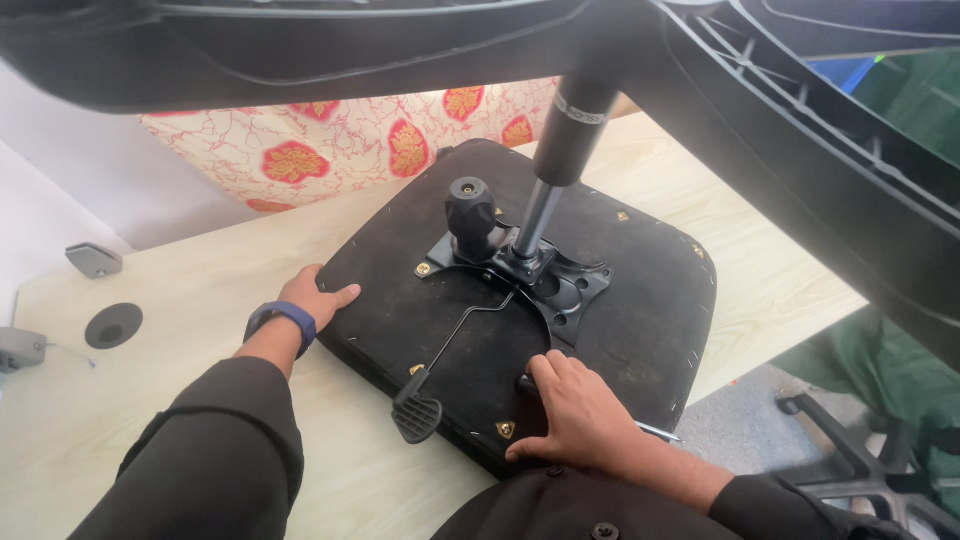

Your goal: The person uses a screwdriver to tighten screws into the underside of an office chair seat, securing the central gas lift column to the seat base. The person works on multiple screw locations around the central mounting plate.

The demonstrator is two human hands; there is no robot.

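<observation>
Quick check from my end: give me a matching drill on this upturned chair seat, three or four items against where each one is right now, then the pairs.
Things:
1. left hand
2. right hand
3. black knob
4. lever paddle

Places:
A. upright beside the gas cylinder on the metal plate
B. flat on the seat's left edge
C. at the wire lever's end, by the seat's near edge
D. on the seat's near edge, closed around a thin tool

Pairs: 1-B, 2-D, 3-A, 4-C
</observation>
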